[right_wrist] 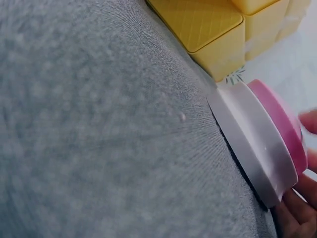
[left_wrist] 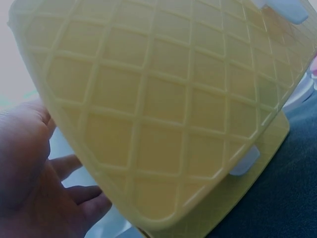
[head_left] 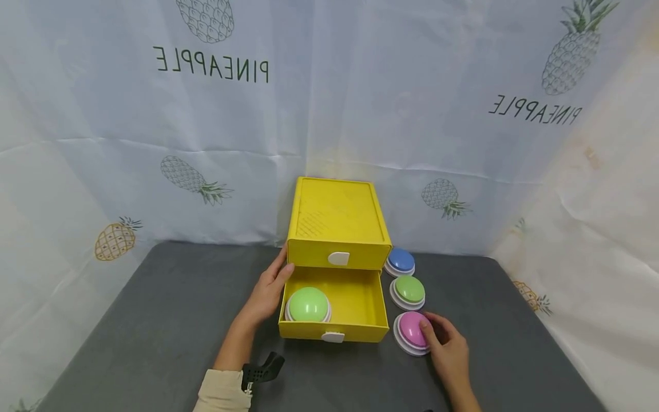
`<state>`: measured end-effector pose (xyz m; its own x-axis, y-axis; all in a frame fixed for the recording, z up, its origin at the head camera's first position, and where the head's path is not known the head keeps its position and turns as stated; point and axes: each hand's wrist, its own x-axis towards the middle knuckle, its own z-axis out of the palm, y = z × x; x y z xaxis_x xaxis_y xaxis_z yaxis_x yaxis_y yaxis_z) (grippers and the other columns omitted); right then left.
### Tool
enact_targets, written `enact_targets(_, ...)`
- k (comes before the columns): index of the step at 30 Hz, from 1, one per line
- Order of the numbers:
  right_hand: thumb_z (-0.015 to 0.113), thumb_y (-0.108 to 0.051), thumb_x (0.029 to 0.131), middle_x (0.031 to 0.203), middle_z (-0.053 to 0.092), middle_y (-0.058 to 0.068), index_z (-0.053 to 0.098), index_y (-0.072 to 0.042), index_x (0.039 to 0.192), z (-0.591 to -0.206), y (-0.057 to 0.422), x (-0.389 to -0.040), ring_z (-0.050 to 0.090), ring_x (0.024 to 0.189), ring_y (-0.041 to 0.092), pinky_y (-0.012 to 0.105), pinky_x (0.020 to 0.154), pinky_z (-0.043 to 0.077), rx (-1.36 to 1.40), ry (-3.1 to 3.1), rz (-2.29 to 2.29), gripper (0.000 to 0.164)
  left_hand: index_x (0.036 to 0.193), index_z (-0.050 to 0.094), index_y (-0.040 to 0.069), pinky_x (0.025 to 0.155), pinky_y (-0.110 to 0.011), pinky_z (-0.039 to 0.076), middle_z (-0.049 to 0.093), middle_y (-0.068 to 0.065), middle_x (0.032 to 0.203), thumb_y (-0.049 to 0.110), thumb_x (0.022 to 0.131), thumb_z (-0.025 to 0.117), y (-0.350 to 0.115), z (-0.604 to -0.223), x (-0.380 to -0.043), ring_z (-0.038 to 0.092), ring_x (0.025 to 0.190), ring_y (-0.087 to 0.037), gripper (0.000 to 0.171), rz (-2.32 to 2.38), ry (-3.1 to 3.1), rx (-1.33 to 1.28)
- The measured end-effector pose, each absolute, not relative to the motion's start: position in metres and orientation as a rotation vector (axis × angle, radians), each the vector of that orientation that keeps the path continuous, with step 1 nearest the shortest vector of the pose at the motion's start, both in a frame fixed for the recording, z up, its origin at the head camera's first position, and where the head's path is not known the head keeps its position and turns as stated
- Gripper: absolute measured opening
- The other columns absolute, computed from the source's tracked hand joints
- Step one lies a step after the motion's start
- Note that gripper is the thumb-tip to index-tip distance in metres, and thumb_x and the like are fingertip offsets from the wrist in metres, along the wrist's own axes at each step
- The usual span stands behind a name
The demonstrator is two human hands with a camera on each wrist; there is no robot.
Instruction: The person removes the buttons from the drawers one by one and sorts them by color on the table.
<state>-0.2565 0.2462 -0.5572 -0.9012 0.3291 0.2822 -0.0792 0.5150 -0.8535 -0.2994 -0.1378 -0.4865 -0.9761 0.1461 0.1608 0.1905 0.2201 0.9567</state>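
Observation:
A yellow two-drawer box [head_left: 338, 212] stands at the back middle of the table, its lower drawer [head_left: 360, 332] pulled out. Inside that drawer, on the left, lies a green-domed push button [head_left: 308, 305]. My left hand [head_left: 266, 290] rests against the box's left side, its fingers extended and partly hidden behind the box in the left wrist view. On the table to the right of the drawer sits a pink push button [head_left: 413, 330] with a white base. My right hand [head_left: 449, 350] grips it from the right, thumb on the dome and fingers round its far edge.
Behind the pink one, a second green button [head_left: 409, 290] and a blue button [head_left: 400, 261] stand in a row along the box's right side. A pineapple-print cloth [head_left: 360, 114] hangs behind the dark grey table [head_left: 170, 332].

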Motion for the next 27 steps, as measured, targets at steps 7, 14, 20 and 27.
enact_targets(7, 0.093, -0.025, 0.072, 0.131, 0.065, 0.005, 0.067, -0.015, 0.129, -0.5608, 0.2475, -0.2540, 0.049, 0.111, -0.013, -0.003, 0.093, 0.033, 0.115, -2.540, 1.089, 0.064, 0.165, 0.012, 0.022, 0.126, -0.058, 0.014, 0.014, -0.004, 0.171, 0.036, 0.111, 0.038, -0.1373, -0.4864, -0.3014, 0.014, 0.158, -0.032, 0.061, -1.909, -2.423, -0.349)
enact_targets(14, 0.096, -0.024, 0.066, 0.131, 0.064, 0.004, 0.066, -0.015, 0.131, -0.5637, 0.2473, -0.2599, 0.055, 0.111, 0.001, -0.005, 0.093, 0.030, 0.095, -2.553, 1.014, 0.073, 0.165, 0.011, 0.022, 0.126, -0.058, 0.013, 0.013, -0.004, 0.172, 0.035, 0.111, 0.038, -0.1389, -0.4852, -0.3015, 0.013, 0.159, -0.032, 0.061, -1.909, -2.421, -0.337)
enact_targets(20, 0.097, -0.023, 0.064, 0.129, 0.065, 0.007, 0.067, -0.012, 0.130, -0.5649, 0.2448, -0.2619, 0.054, 0.110, 0.003, -0.002, 0.093, 0.030, 0.044, -2.525, 0.996, 0.073, 0.164, 0.012, 0.023, 0.126, -0.058, 0.014, 0.013, -0.004, 0.171, 0.035, 0.111, 0.038, -0.1396, -0.4866, -0.2995, 0.013, 0.158, -0.032, 0.061, -1.901, -2.426, -0.319)
enact_targets(27, 0.097, -0.019, 0.064, 0.129, 0.064, 0.011, 0.066, -0.009, 0.130, -0.5669, 0.2442, -0.2600, 0.050, 0.109, -0.002, -0.003, 0.094, 0.027, 0.115, -2.484, 0.989, 0.073, 0.164, 0.016, 0.023, 0.126, -0.057, 0.018, 0.018, -0.003, 0.170, 0.035, 0.110, 0.041, -0.1354, -0.4892, -0.2991, 0.018, 0.158, -0.030, 0.061, -1.933, -2.394, -0.291)
